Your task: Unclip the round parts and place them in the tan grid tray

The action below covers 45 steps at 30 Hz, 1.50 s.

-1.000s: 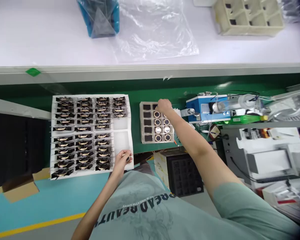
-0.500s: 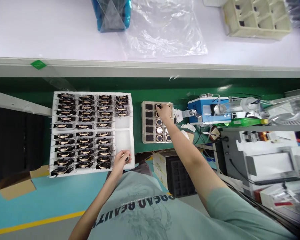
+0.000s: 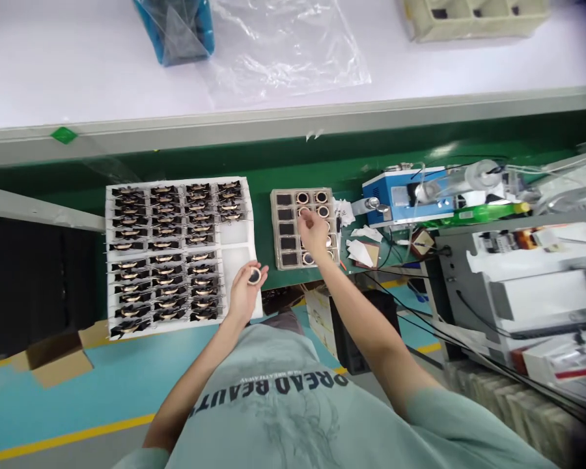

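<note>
My left hand point(image 3: 244, 290) is closed on a round gold-rimmed disc with a dark face point(image 3: 254, 276), held just over the near right corner of the white foam tray point(image 3: 236, 260). That tray carries columns of black parts point(image 3: 166, 257) with gold curved edges and thin wires. To the right, my right hand point(image 3: 314, 233) reaches into a clear compartment tray point(image 3: 277, 251), fingers curled together over its middle column. Whatever lies under those fingertips is hidden. Similar gold-rimmed discs point(image 3: 321, 197) sit in the tray's middle and right columns; dark squares point(image 3: 286, 229) show in its left column.
Right of the compartment tray lie torn white papers point(image 3: 366, 233) and a blue machine point(image 3: 400, 195). A green bottle point(image 3: 488, 213) lies beyond. Above the green bench runs a white shelf edge point(image 3: 200, 133) bearing a plastic bag point(image 3: 288, 45). A black box point(image 3: 366, 332) stands below the bench.
My right hand has moved from the compartment tray's top row nearer to me, uncovering discs there. My left hand has turned, showing the disc's face more fully. The head view has shifted slightly.
</note>
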Each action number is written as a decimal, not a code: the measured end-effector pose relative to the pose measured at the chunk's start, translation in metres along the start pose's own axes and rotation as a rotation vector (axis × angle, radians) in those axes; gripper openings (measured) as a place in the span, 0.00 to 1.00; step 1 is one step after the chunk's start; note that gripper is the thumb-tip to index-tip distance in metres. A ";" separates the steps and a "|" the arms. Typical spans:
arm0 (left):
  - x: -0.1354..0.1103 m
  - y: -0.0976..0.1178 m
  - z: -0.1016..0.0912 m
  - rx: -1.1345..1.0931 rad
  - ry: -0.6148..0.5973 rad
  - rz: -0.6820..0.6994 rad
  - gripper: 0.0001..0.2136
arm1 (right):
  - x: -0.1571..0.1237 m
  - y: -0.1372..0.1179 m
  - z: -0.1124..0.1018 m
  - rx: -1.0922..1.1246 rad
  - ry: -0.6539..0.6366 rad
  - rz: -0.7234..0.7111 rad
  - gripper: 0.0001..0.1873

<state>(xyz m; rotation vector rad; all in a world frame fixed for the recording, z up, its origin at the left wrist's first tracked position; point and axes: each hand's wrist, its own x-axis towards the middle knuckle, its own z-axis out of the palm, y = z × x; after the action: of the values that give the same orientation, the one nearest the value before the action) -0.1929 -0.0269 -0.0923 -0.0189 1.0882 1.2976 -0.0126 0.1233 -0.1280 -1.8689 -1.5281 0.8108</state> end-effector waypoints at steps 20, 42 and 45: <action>-0.002 -0.054 0.054 0.458 -0.049 0.103 0.24 | -0.128 -0.002 -0.057 0.171 -0.211 0.028 0.15; -0.014 -0.003 -0.045 0.528 0.036 -0.058 0.12 | -0.074 0.044 0.019 -0.697 -0.398 0.056 0.19; -0.012 -0.003 -0.045 0.524 0.023 -0.074 0.12 | -0.084 0.050 0.023 -0.636 -0.339 0.071 0.20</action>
<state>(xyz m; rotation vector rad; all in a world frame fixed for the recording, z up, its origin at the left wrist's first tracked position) -0.2176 -0.0622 -0.1101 0.3152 1.4058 0.9176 -0.0120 0.0335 -0.1735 -2.3260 -2.1269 0.7552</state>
